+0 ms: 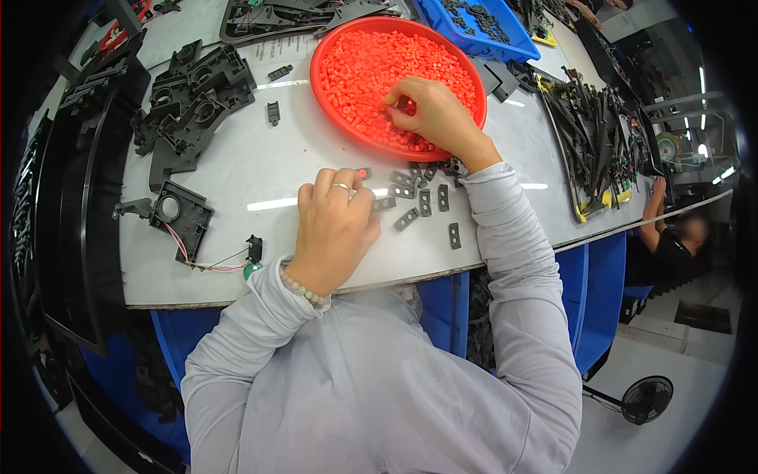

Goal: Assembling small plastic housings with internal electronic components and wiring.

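Observation:
My right hand (430, 114) reaches into a round red tray (332, 103) full of small orange-red pieces, its fingertips pinched among them. My left hand (335, 225), with a ring and a bead bracelet, rests curled on the white table (237, 166) and presses on a small dark grey part with a red insert (363, 172) at its fingertips. Several small dark grey rectangular parts (426, 201) lie scattered just right of that hand. What the right fingertips hold is too small to tell.
Black moulded housings (193, 103) are piled at the left. A black housing with wires (181, 217) lies near the front edge. A blue bin (474, 28) of dark parts stands behind the tray. Black strips (596, 134) are heaped at right. Another person (671, 237) sits at far right.

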`<action>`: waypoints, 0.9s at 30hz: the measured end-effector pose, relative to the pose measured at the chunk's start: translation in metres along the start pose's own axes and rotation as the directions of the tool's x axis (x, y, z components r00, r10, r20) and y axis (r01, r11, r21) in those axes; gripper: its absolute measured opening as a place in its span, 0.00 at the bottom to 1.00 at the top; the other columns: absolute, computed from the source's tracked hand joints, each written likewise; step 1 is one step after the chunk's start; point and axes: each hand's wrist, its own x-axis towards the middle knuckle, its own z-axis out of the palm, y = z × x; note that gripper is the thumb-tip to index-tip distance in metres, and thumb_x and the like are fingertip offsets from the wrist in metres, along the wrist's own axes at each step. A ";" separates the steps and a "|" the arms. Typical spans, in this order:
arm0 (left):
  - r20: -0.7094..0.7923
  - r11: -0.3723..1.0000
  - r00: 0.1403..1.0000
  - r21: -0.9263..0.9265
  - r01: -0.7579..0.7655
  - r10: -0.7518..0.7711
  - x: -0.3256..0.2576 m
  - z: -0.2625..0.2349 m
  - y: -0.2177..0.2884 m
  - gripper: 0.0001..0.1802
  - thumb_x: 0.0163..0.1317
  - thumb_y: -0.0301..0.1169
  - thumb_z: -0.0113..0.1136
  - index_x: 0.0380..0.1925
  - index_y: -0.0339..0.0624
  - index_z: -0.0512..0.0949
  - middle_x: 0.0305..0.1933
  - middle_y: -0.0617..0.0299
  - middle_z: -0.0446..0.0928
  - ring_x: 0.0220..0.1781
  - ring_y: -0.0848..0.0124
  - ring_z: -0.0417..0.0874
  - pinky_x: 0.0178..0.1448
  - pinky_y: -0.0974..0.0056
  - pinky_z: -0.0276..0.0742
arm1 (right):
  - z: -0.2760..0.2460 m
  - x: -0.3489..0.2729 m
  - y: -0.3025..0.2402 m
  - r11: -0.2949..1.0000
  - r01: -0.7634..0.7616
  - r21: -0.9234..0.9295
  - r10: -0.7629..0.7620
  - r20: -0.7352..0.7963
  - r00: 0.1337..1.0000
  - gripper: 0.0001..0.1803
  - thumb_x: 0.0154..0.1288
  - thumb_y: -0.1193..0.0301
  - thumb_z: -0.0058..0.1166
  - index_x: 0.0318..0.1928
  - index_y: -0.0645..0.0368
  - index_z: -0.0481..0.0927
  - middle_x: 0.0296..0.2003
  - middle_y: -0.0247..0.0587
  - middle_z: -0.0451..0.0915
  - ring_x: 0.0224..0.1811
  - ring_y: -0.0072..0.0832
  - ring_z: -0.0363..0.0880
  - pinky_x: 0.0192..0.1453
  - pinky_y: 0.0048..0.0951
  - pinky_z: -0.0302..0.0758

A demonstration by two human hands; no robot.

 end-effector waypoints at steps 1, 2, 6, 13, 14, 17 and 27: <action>-0.059 0.999 0.998 -0.038 -0.007 0.004 0.001 -0.002 -0.001 0.11 0.40 0.25 0.66 0.26 0.40 0.76 0.38 0.61 0.73 0.43 0.63 0.70 0.43 0.59 0.65 | -0.001 -0.001 0.001 0.999 -0.021 0.048 0.023 -0.041 0.999 0.07 0.50 0.77 0.58 0.31 0.65 0.77 0.28 0.43 0.79 0.32 0.32 0.79 0.39 0.29 0.75; -0.117 0.997 0.993 -0.075 -0.016 0.007 0.002 -0.003 -0.002 0.10 0.40 0.23 0.66 0.26 0.39 0.76 0.35 0.60 0.74 0.40 0.64 0.72 0.41 0.60 0.66 | -0.003 -0.002 0.004 0.999 -0.019 0.049 0.021 -0.040 0.999 0.07 0.50 0.77 0.58 0.31 0.65 0.77 0.28 0.43 0.79 0.32 0.32 0.79 0.39 0.29 0.75; -0.085 0.930 0.993 -0.365 0.046 -0.083 0.001 -0.004 -0.009 0.10 0.41 0.21 0.62 0.28 0.37 0.75 0.31 0.58 0.77 0.36 0.62 0.73 0.38 0.60 0.70 | -0.010 -0.004 0.007 0.994 -0.070 0.080 0.073 -0.036 0.997 0.07 0.51 0.77 0.58 0.32 0.65 0.77 0.29 0.42 0.79 0.33 0.31 0.79 0.40 0.29 0.75; 0.048 0.646 0.950 -0.722 0.246 -0.308 0.001 -0.003 -0.012 0.11 0.48 0.18 0.61 0.35 0.34 0.79 0.32 0.58 0.79 0.31 0.74 0.79 0.38 0.71 0.76 | -0.013 -0.005 0.005 1.000 -0.007 -0.013 0.007 0.021 1.000 0.08 0.53 0.76 0.59 0.35 0.63 0.81 0.31 0.40 0.79 0.33 0.27 0.78 0.38 0.26 0.74; 0.112 0.520 0.924 -0.799 0.303 -0.366 0.000 -0.002 -0.014 0.11 0.50 0.18 0.60 0.36 0.33 0.79 0.33 0.59 0.80 0.32 0.77 0.79 0.40 0.72 0.77 | -0.016 -0.005 0.000 1.000 -0.005 -0.011 0.005 0.024 1.000 0.08 0.53 0.76 0.59 0.35 0.63 0.81 0.31 0.40 0.79 0.33 0.27 0.78 0.38 0.26 0.74; 0.224 0.323 0.886 -0.872 0.368 -0.405 0.001 -0.004 -0.016 0.12 0.51 0.18 0.60 0.38 0.31 0.78 0.36 0.60 0.80 0.36 0.78 0.79 0.43 0.73 0.78 | -0.024 -0.013 -0.024 0.984 -0.073 0.161 0.070 0.024 0.997 0.07 0.51 0.77 0.61 0.33 0.64 0.80 0.30 0.39 0.79 0.32 0.27 0.78 0.38 0.25 0.73; 0.311 0.241 0.869 -0.875 0.420 -0.385 0.003 -0.011 -0.015 0.12 0.54 0.14 0.57 0.40 0.25 0.74 0.39 0.55 0.77 0.42 0.73 0.78 0.45 0.72 0.79 | -0.024 -0.045 -0.074 0.957 0.140 0.253 -0.177 0.131 0.975 0.09 0.45 0.76 0.65 0.29 0.61 0.79 0.28 0.37 0.76 0.30 0.31 0.76 0.33 0.28 0.73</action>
